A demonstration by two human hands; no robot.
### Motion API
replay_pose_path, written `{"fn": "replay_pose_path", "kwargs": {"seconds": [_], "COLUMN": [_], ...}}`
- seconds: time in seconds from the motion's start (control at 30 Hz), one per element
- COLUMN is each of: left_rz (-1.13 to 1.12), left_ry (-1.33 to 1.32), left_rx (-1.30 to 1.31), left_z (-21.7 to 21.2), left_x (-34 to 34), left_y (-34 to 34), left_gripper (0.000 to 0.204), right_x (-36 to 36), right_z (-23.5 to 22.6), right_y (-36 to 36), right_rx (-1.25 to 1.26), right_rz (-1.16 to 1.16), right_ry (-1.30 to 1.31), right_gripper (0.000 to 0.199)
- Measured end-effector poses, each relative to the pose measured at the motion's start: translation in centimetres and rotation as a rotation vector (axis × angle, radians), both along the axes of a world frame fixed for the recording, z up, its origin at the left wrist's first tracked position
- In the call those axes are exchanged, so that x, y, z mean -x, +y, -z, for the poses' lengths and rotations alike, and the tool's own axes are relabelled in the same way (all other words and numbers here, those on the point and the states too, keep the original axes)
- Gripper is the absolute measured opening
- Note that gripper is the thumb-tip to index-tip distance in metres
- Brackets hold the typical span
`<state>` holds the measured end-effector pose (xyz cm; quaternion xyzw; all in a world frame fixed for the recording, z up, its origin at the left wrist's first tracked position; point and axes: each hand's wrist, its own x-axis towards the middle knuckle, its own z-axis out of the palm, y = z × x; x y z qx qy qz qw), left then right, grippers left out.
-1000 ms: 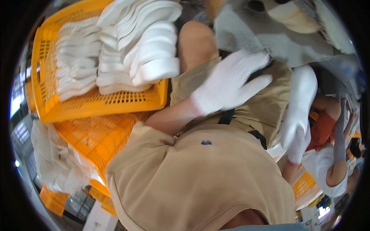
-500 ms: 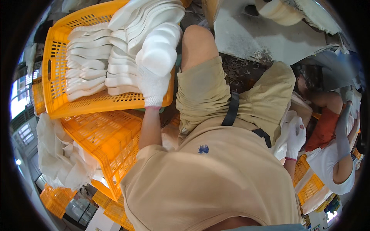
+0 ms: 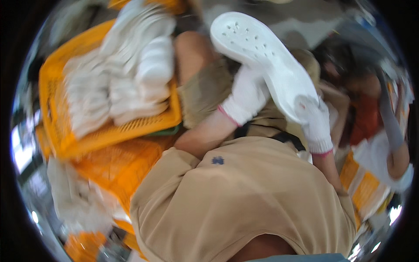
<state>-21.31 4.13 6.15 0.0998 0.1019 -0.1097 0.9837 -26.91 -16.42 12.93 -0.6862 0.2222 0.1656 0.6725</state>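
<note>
The left hand (image 3: 251,96) has moved from the crate's (image 3: 118,136) stacks (image 3: 89,96) to right of the crate, behind a white sole (image 3: 273,61). Its fingers are hidden, so I cannot tell its grip. Farther right of the crate, the right hand (image 3: 315,122) grips the sole's near end. This sole is out; inside the crate, the stacks remain.

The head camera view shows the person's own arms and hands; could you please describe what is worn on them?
The left hand and right hand each wear a white fabric glove with a pinkish-red band at the wrist. The shirt's beige sleeves are short, leaving the forearms uncovered.
</note>
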Motion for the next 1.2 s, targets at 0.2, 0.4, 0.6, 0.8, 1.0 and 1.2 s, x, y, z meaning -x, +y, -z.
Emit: {"fn": "replay_pose_path", "kwargs": {"seconds": [0.2, 0.4, 0.6, 0.8, 1.0, 1.2], "left_rz": [0.268, 0.317, 0.307, 0.266, 0.511, -0.042], "left_ry": [0.170, 0.018, 0.384, -0.302, -0.036, 0.043], "left_rx": [-0.351, -0.272, -0.915, -1.847, -1.108, -0.496], "left_z": [-1.5, 0.0, 5.5, 2.9, -0.3, -0.1], "left_x": [-11.7, -20.4, -26.0, -18.9, -15.2, -18.5], "left_y": [-11.1, -13.4, -3.7, 3.5, -1.5, -11.5], "left_gripper": [0.038, 0.044, 0.051, 0.056, 0.043, 0.039], "right_x": [-2.4, -11.7, -21.0, -24.8, -25.2, -17.3], "right_z": [-4.5, -3.0, 0.1, 1.0, -0.8, -3.9], "right_y": [0.1, -1.6, -2.2, -2.3, -0.8, -2.3], "right_rx": [0.585, 0.691, 0.546, 0.610, 0.695, 0.684], "right_rz": [0.132, 0.121, 0.081, -0.063, -0.094, -0.156], "right_ry": [-0.178, -0.578, -0.694, -0.618, -0.399, -0.536], "right_gripper": [0.052, 0.032, 0.026, 0.035, 0.044, 0.062]}}
